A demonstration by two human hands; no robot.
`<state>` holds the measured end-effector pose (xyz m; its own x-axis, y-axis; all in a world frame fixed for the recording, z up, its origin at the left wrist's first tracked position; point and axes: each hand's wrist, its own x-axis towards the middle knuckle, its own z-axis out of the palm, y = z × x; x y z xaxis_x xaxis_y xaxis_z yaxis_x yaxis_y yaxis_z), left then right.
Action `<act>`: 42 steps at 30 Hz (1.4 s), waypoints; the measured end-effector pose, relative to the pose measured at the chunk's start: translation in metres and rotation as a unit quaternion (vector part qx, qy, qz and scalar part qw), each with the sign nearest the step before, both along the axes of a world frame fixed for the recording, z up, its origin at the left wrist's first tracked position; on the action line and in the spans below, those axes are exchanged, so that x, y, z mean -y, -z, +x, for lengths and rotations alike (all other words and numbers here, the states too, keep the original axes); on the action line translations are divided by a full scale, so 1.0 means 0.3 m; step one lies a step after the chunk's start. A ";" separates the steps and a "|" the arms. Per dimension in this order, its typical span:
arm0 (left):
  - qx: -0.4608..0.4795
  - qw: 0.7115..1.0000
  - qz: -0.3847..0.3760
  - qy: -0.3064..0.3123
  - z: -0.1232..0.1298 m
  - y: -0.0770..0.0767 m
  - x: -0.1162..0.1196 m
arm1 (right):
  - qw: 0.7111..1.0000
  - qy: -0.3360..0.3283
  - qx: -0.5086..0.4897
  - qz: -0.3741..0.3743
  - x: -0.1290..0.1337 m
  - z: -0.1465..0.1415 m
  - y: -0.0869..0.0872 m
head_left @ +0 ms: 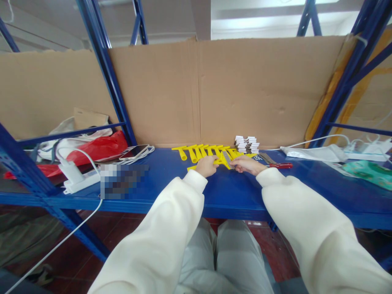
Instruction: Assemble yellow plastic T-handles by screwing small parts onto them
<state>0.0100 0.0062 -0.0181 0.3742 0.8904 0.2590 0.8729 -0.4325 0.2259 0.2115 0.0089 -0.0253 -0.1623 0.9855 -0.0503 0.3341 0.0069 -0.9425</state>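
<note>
My left hand (207,165) is closed around a yellow plastic scraper (221,160), whose handle sticks out to the left beneath the hand. My right hand (247,164) pinches the edge of a flat grey metal blade (227,158) that lies against the scraper's wide head. Just behind both hands, several yellow scraper handles (193,154) lie side by side in a row. A red-handled screwdriver (281,165) rests to the right of my right hand, by some small dark-and-white parts (259,158). My fingers partly hide the scraper and blade.
Stacked white pieces (246,144) stand against the cardboard wall (245,90). On the left are a power strip (81,179), a phone (133,152) with coiled cable and a red bag (98,148). A green packet (369,173) and a white pouch (315,153) lie right.
</note>
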 end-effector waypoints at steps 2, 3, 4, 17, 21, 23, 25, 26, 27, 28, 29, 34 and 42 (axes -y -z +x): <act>-0.009 1.000 0.013 0.009 0.000 0.005 0.000 | 1.000 0.007 -0.005 -0.002 0.003 -0.004 -0.002; -0.015 1.000 0.021 0.016 0.000 0.008 0.001 | 1.000 0.010 -0.009 -0.003 0.005 -0.006 -0.003; -0.021 0.999 0.029 0.024 0.000 0.010 0.004 | 1.000 0.012 -0.014 -0.005 0.006 -0.008 -0.004; -0.107 0.989 0.046 0.087 0.009 0.026 0.004 | 0.999 0.021 -0.026 -0.009 0.001 -0.004 -0.006; -0.117 0.988 0.041 0.090 0.010 0.022 0.008 | 0.999 0.027 -0.021 -0.014 0.003 -0.005 -0.009; -0.118 0.988 0.043 0.087 0.012 0.022 0.009 | 0.999 0.029 -0.025 -0.013 0.004 -0.004 -0.010; -0.115 0.989 0.046 0.081 0.014 0.023 0.011 | 0.999 0.029 -0.030 -0.012 0.005 -0.003 -0.010; -0.111 0.990 0.047 0.077 0.015 0.023 0.012 | 0.999 0.028 -0.032 -0.011 0.005 -0.002 -0.010; -0.107 0.990 0.046 0.074 0.016 0.022 0.014 | 0.999 0.028 -0.032 -0.011 0.005 -0.001 -0.010; -0.103 0.991 0.044 0.072 0.016 0.022 0.016 | 0.999 0.028 -0.031 -0.011 0.006 -0.001 -0.009; -0.100 0.992 0.042 0.071 0.016 0.020 0.018 | 0.999 0.030 -0.029 -0.011 0.006 -0.001 -0.009; -0.100 0.992 0.033 0.067 0.016 0.018 0.023 | 0.999 0.026 -0.035 -0.009 0.004 -0.003 -0.007; -0.091 0.994 0.029 0.061 0.017 0.019 0.024 | 0.961 0.190 0.166 0.112 -0.043 0.101 -0.033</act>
<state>0.0151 -0.0011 -0.0238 0.5232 0.8214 0.2272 0.8377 -0.5447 0.0402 0.2418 0.0217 -0.0155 0.2002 0.9624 0.1839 0.6353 0.0154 -0.7721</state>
